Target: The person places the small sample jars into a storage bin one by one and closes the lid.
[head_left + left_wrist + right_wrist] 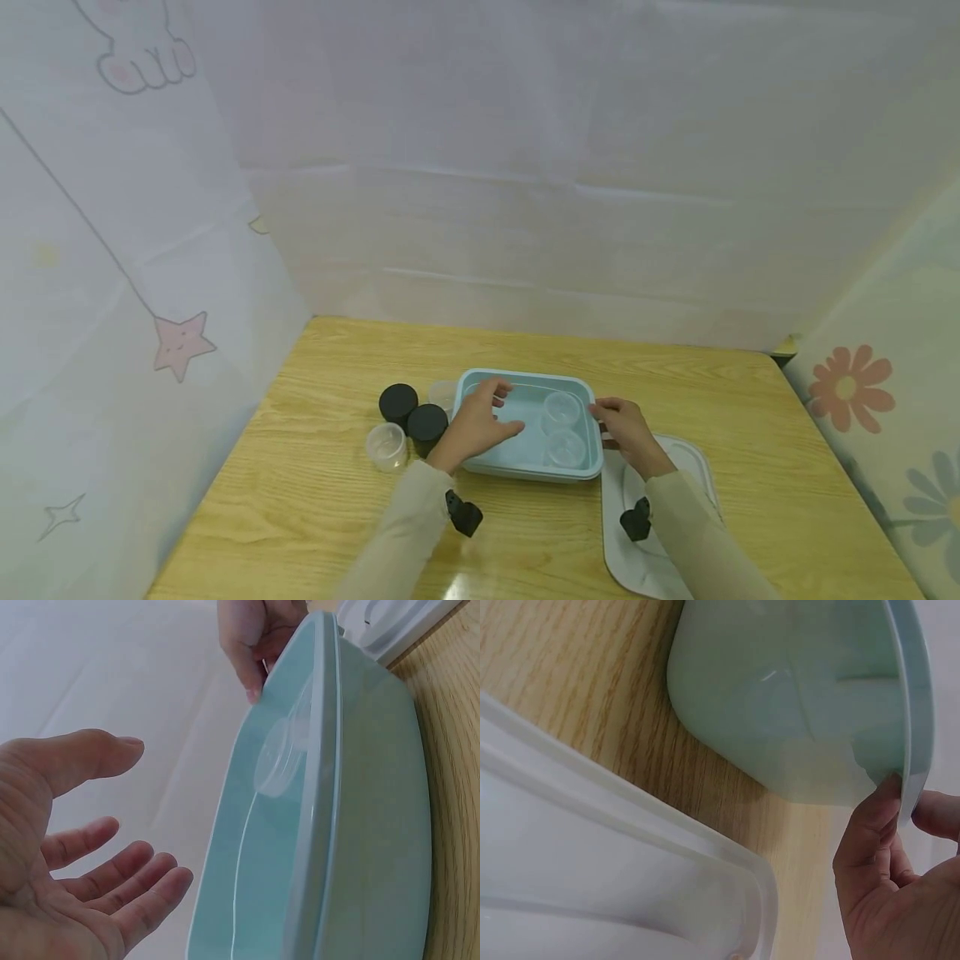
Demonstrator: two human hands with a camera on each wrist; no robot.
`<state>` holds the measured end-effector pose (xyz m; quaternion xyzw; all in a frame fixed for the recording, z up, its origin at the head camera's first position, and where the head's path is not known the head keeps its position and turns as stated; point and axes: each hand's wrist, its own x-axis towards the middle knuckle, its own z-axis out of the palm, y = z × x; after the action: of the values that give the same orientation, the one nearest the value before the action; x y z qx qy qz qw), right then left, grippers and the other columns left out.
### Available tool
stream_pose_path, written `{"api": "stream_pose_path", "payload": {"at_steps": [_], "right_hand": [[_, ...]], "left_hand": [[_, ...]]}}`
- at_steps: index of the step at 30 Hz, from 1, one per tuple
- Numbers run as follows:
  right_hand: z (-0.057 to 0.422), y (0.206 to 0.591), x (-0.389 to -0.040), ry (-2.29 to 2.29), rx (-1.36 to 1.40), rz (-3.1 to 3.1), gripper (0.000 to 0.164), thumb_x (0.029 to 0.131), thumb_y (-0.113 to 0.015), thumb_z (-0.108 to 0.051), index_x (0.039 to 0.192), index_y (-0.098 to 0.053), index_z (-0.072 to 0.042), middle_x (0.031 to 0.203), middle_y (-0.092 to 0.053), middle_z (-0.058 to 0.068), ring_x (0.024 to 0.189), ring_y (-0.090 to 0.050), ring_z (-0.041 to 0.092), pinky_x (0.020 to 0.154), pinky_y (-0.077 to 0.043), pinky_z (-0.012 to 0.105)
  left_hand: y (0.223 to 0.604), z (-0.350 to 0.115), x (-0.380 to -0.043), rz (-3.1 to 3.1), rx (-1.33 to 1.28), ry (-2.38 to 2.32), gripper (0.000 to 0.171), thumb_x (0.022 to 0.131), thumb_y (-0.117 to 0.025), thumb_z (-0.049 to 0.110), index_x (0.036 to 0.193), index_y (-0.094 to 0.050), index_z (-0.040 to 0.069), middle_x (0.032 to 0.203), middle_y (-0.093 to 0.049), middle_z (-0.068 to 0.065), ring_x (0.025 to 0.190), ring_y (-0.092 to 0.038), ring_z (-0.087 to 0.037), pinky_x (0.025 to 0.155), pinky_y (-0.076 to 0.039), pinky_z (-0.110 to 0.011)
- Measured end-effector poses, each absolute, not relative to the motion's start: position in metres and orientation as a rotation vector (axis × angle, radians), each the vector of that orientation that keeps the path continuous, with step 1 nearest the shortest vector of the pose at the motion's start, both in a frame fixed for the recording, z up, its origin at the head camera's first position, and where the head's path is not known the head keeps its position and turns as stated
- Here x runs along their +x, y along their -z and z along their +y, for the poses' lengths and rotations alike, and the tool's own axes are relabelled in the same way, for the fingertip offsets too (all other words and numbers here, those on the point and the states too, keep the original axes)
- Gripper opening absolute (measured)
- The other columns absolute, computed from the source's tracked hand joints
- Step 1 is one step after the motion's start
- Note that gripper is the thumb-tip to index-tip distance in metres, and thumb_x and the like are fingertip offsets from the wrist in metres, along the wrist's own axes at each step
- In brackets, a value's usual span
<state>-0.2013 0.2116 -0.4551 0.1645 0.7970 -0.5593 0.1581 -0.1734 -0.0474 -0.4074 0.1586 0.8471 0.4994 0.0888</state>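
A light blue plastic box (517,476) sits on the table with two clear round cups (561,410) standing inside at its right end. My right hand (628,433) pinches the box's right rim, thumb on one side and fingers beneath the edge, as the right wrist view shows. Over the left part of the box hovers my left hand (480,423), fingers spread and slightly bent, with nothing in them. In the left wrist view that hand is apart from the box wall (375,810).
Left of the box stand two black-lidded jars (399,402), a clear cup (387,446) and another clear container (442,394) partly behind them. A white lid (619,533) lies on the wooden table (300,500) at the right, under my right forearm.
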Motion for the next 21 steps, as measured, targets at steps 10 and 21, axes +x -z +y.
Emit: {"api": "stream_pose_path", "payload": {"at_steps": [10, 21], "right_hand": [[0.213, 0.455, -0.201, 1.595, 0.456, 2.279, 0.045, 0.1, -0.048, -0.022, 0.135, -0.042, 0.006, 0.119, -0.055, 0.018, 0.09, -0.058, 0.019, 0.068, -0.053, 0.028], [0.214, 0.453, -0.201, 1.596, 0.449, 2.265, 0.048, 0.1, -0.048, -0.024, 0.136, -0.04, 0.006, 0.122, -0.053, 0.02, 0.094, -0.058, 0.022, 0.07, -0.054, 0.03]], "left_hand": [[0.41, -0.08, -0.169, 2.577, 0.439, -1.529, 0.05, 0.086, -0.069, 0.016, 0.13, -0.048, 0.005, 0.126, -0.051, -0.017, 0.112, -0.052, -0.037, 0.088, -0.049, -0.044], [0.411, -0.121, -0.162, 2.707, 0.237, -1.557, 0.05, 0.082, -0.074, 0.015, 0.126, -0.052, 0.004, 0.122, -0.055, -0.018, 0.106, -0.055, -0.033, 0.087, -0.05, -0.044]]}}
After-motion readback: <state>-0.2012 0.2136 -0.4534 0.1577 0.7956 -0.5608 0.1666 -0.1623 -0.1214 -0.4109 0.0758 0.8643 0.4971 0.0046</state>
